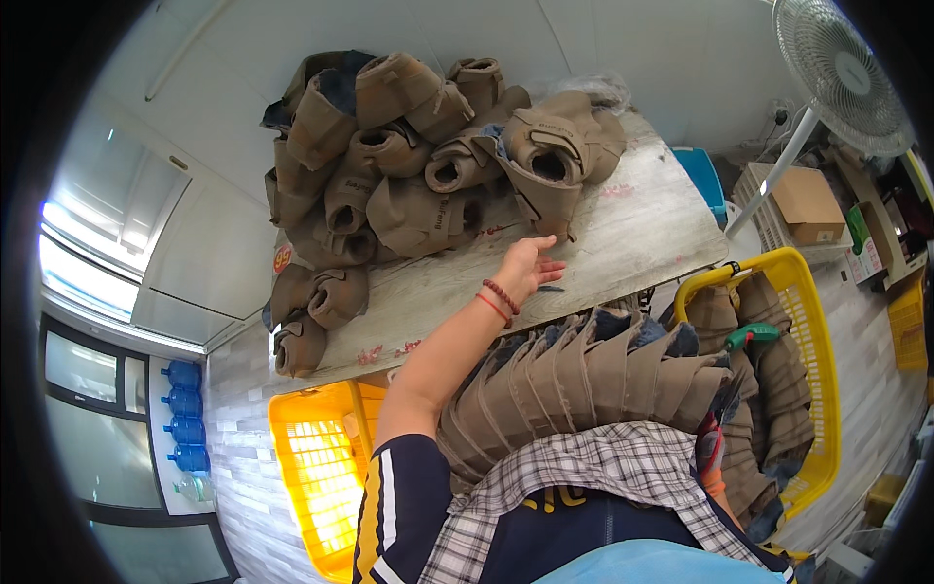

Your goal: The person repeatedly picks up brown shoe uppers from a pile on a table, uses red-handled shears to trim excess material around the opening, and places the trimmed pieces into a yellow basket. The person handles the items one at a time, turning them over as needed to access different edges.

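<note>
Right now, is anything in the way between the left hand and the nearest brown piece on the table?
Nothing visible stands between them: the left hand, open, is just by the lower end of that brown piece. Whether they touch, I can't tell. Other pieces are piled beside it.

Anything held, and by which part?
Left hand looks empty, fingers open. Right hand hidden by the brown stack; its hold can't be told.

Brown stack point(555, 389) partly behind checked cloth point(613, 450)
</note>
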{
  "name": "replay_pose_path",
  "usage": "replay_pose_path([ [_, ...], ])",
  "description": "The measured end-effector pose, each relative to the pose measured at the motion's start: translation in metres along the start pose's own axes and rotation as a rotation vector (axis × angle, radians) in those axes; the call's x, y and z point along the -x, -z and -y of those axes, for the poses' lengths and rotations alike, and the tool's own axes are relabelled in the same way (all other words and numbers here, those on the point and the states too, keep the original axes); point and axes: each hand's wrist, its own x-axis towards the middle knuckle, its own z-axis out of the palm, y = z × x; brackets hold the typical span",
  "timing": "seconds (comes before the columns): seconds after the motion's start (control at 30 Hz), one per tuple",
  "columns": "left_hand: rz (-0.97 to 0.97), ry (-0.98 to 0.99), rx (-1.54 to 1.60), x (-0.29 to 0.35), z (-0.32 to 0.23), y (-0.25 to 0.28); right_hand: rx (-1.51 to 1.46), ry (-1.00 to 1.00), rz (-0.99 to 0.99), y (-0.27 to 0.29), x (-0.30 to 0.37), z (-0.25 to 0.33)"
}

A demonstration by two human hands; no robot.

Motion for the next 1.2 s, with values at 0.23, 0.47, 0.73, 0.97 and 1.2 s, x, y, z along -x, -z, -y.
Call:
replay_pose_path([
  [0.23, 0.016, -0.220, 0.333, -0.043, 0.024, 0.007, -0.437, -0.130, -0.025, -0.007, -0.011, 0.045],
  [0.47, -0.052, -0.557, 0.413, 0.050, -0.031, 0.163, 0.046, 0.074, 0.094, 0.027, -0.041, 0.102],
  [0.73, 0.501, -0.532, 0.681, 0.122, -0.005, 0.241, 0.471, 0.186, 0.081, 0.035, -0.083, 0.137],
  [0.97, 0.183, -0.323, 0.773, 0.157, -0.008, 0.180, 0.570, 0.201, -0.049, 0.023, -0.100, 0.156],
  [1.2, 0.231, -0.255, 0.609, 0.165, -0.022, 0.112, 0.193, 0.276, 0.062, -0.021, -0.111, 0.218],
])
